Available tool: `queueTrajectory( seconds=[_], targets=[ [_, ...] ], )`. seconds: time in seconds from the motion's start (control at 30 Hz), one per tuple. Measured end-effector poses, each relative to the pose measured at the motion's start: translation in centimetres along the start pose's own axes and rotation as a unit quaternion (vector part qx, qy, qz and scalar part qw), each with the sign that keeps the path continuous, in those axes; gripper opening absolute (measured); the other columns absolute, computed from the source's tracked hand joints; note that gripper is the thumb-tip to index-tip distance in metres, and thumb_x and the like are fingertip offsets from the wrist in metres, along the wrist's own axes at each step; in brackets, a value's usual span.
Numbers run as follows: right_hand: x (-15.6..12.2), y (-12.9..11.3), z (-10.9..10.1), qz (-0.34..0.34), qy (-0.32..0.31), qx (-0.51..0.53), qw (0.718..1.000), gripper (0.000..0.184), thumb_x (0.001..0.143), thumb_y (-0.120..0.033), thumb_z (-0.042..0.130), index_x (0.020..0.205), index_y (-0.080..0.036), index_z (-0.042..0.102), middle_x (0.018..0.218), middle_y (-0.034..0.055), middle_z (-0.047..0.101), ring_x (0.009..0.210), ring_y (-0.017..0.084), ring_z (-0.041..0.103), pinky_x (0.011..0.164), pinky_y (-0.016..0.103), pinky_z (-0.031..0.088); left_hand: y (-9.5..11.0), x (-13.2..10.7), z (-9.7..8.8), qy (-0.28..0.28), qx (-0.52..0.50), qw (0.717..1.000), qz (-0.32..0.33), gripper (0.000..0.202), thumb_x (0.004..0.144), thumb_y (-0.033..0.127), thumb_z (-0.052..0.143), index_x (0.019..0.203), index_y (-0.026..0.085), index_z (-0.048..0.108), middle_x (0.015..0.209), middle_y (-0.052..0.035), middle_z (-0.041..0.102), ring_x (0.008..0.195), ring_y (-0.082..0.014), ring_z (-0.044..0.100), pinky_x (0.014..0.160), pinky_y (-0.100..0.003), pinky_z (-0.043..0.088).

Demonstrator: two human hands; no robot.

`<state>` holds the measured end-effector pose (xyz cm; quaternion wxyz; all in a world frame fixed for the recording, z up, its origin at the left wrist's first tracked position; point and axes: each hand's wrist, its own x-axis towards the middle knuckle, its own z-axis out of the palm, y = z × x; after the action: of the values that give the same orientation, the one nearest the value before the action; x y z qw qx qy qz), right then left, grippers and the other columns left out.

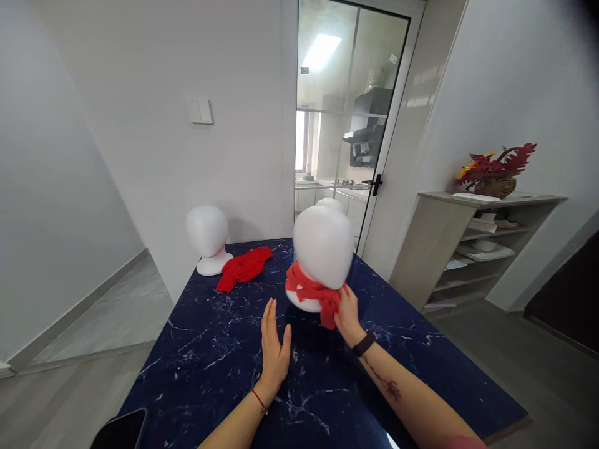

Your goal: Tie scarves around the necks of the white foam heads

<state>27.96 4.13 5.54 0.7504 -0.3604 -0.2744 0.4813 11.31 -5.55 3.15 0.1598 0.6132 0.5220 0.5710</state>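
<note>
A white mannequin head (322, 243) stands on the dark blue marbled table (210, 349), tilted a little to the right. Around its neck is wrapped a light red scarf (306, 288) with small white marks, one end hanging down at the right front. My right hand (349, 315) is closed on the scarf at the right side of the neck; some fingertips are hidden behind cloth and head. My left hand (275, 349) hovers in front of the head, fingers stretched out, touching nothing. The top of another white shape (330, 203) shows behind the head.
At the table's back left stands a second white mannequin head (206, 231), with a crumpled bright red cloth (246, 268) beside its base. A phone (120, 430) lies at the near left edge. Beyond are a glass door (341, 112) and a shelf unit (444, 231) on the right.
</note>
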Motion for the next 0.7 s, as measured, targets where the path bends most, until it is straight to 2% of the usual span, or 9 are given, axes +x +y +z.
queueTrajectory(
  seconds=[0.13,0.27,0.47,0.57,0.7],
  targets=[
    [-5.2,2.3,1.7,0.038,-0.084,-0.020,0.996,0.033,0.071,-0.029,0.053,0.102,-0.018,0.055,0.101,0.0060,0.065,0.088,0.017,0.063,0.080,0.032,0.051,-0.3,0.4,-0.6,0.022,-0.037,0.999,-0.004,0.052,0.091,0.033,0.038,0.141,0.029,0.025,0.149,-0.0036,0.026,0.137,-0.0199,0.023,0.113,-0.041,0.019],
    [-7.9,3.4,2.3,0.040,-0.160,-0.052,0.985,0.035,0.075,-0.024,0.049,0.110,-0.021,0.050,0.112,0.0052,0.060,0.101,0.017,0.057,0.090,0.032,0.047,-0.6,1.1,-1.0,0.086,-0.074,0.993,-0.022,0.052,0.089,0.037,0.042,0.139,0.028,0.029,0.146,-0.0064,0.032,0.133,-0.0211,0.031,0.110,-0.040,0.027],
    [-8.2,3.8,1.8,0.077,-0.212,-0.105,0.968,0.038,0.073,-0.019,0.050,0.111,-0.022,0.047,0.108,0.0032,0.060,0.096,0.016,0.056,0.085,0.029,0.046,-1.9,1.5,-1.0,0.124,-0.094,0.986,-0.064,0.046,0.089,0.037,0.044,0.133,0.024,0.039,0.134,-0.0089,0.045,0.124,-0.0214,0.042,0.106,-0.040,0.031],
    [-8.1,3.8,1.4,0.048,-0.232,-0.167,0.957,0.039,0.072,-0.017,0.048,0.111,-0.021,0.046,0.109,0.0039,0.059,0.096,0.016,0.056,0.087,0.030,0.045,-2.4,1.5,-0.8,0.131,-0.085,0.985,-0.075,0.045,0.088,0.037,0.045,0.130,0.023,0.040,0.130,-0.0085,0.047,0.121,-0.0210,0.043,0.104,-0.039,0.031],
    [-8.2,3.6,0.9,-0.017,-0.259,-0.278,0.925,0.037,0.072,-0.015,0.048,0.109,-0.020,0.044,0.107,0.0045,0.061,0.097,0.017,0.057,0.088,0.031,0.042,-2.6,1.4,-0.7,0.133,-0.055,0.987,-0.073,0.044,0.088,0.034,0.044,0.130,0.023,0.039,0.130,-0.0080,0.045,0.122,-0.0206,0.041,0.105,-0.039,0.029]
  ],
)
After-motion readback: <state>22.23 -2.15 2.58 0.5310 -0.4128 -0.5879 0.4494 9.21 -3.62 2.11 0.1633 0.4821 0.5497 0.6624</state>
